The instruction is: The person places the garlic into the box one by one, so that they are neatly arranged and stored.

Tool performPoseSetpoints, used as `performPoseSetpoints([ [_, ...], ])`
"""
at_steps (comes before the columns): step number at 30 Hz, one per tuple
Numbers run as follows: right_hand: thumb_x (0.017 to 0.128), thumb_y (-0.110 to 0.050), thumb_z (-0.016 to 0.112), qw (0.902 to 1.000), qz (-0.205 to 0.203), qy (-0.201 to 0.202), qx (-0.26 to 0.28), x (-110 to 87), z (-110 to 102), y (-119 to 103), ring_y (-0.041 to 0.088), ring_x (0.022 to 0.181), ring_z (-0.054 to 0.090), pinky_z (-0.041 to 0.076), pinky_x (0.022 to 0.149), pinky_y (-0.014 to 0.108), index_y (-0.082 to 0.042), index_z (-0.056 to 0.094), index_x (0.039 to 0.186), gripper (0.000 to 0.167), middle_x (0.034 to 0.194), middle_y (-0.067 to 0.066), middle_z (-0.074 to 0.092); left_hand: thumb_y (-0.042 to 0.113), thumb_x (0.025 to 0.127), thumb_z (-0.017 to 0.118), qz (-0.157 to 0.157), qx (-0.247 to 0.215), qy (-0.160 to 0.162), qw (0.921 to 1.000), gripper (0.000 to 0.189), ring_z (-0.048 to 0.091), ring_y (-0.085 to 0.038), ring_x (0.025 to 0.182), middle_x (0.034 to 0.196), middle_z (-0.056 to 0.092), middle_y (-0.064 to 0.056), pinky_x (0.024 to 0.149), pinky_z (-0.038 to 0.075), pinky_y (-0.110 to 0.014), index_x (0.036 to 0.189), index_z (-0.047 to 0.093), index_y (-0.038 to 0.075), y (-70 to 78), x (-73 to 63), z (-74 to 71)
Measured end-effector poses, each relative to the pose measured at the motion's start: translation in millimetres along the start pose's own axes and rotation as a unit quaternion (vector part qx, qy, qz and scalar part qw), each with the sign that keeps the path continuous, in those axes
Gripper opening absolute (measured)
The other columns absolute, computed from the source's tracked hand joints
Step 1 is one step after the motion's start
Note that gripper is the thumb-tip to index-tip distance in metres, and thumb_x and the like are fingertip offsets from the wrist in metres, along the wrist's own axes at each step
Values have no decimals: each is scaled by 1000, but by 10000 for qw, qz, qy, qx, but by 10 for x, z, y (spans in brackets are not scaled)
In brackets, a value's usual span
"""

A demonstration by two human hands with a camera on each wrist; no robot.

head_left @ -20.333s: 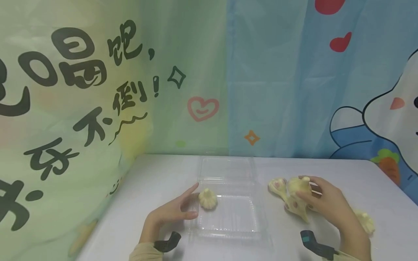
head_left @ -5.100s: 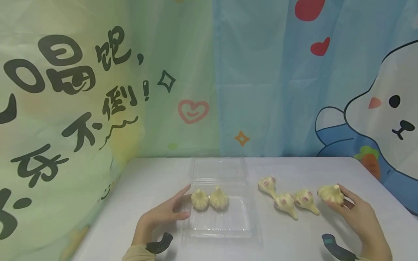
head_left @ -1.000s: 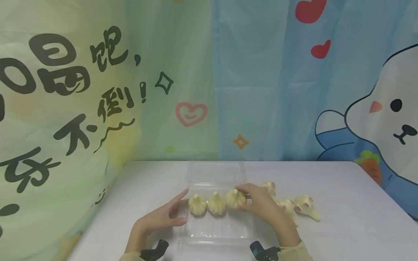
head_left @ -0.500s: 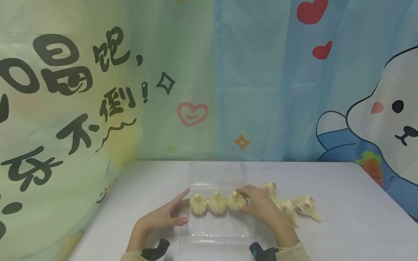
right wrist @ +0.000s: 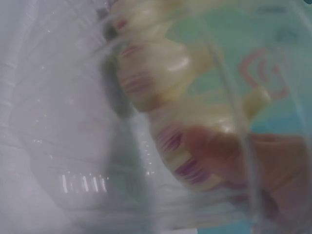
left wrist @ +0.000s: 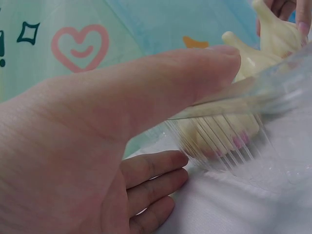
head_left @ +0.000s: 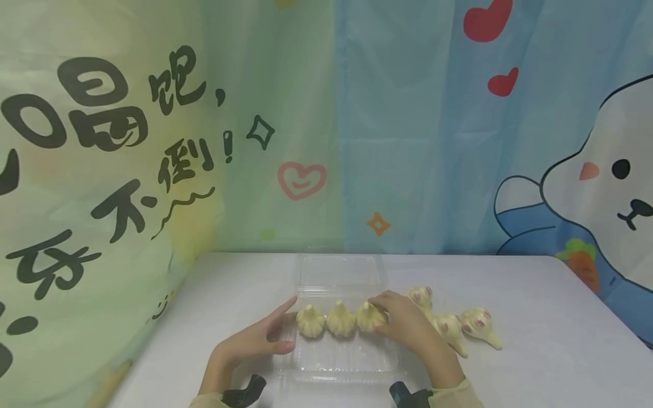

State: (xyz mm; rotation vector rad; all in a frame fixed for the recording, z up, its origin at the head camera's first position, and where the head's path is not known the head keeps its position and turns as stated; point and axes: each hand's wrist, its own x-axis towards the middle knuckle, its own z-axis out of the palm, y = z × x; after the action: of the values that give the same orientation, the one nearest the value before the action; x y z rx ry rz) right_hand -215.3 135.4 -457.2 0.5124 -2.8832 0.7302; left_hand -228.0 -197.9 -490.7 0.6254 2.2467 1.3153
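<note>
In the head view, an open clear plastic clamshell box [head_left: 347,358] lies at mid-table. Inside, three garlic bulbs stand in a row with stems up: a left one [head_left: 310,322], a middle one [head_left: 340,320] and a right one [head_left: 368,317]. My right hand [head_left: 408,323] pinches the right bulb between thumb and fingers; the right wrist view shows this through the clear wall. My left hand [head_left: 257,339] is at the box's left side, fingers spread. In the left wrist view its thumb [left wrist: 195,73] lies at the box's rim, the other fingers beside the outer wall.
Right of the box, partly behind my right arm, more garlic bulbs lie on the white table [head_left: 541,306]: a far one [head_left: 421,296], a near one [head_left: 451,331] and a right one [head_left: 480,326]. The box's lid [head_left: 339,272] lies back toward the printed curtain [head_left: 408,141].
One bulb was in the box at first, then two. My right hand has carried a third leftward from the table's right side and lowered it beside them. My left hand has stayed by the box.
</note>
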Motion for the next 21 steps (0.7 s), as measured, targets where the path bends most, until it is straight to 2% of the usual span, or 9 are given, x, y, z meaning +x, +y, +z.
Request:
performPoseSetpoints([
  [8, 68, -17, 83, 9997, 73, -73, -228, -5, 41, -6, 25, 102, 64, 54, 90, 37, -5, 67, 116, 52, 110, 6, 66, 33, 86, 70, -94, -63, 5, 9999, 90, 15, -38, 145, 160, 12, -15, 118, 16, -53, 152, 9, 36, -21, 14, 18],
  [15, 68, -15, 82, 9998, 158, -8, -143, 6, 52, -35, 28, 106, 63, 51, 95, 41, -4, 67, 115, 50, 113, 8, 67, 33, 85, 70, -100, -205, -65, 9997, 91, 14, -36, 146, 160, 12, -14, 118, 17, -52, 152, 9, 36, -36, 50, 11],
  [21, 69, -13, 82, 9996, 169, -123, -207, 17, 77, -48, 30, 108, 63, 50, 97, 43, -3, 67, 113, 48, 114, 10, 67, 34, 86, 69, -90, -213, -69, 9997, 91, 17, -38, 145, 159, 15, -16, 118, 18, -53, 152, 8, 36, -48, 45, 4],
])
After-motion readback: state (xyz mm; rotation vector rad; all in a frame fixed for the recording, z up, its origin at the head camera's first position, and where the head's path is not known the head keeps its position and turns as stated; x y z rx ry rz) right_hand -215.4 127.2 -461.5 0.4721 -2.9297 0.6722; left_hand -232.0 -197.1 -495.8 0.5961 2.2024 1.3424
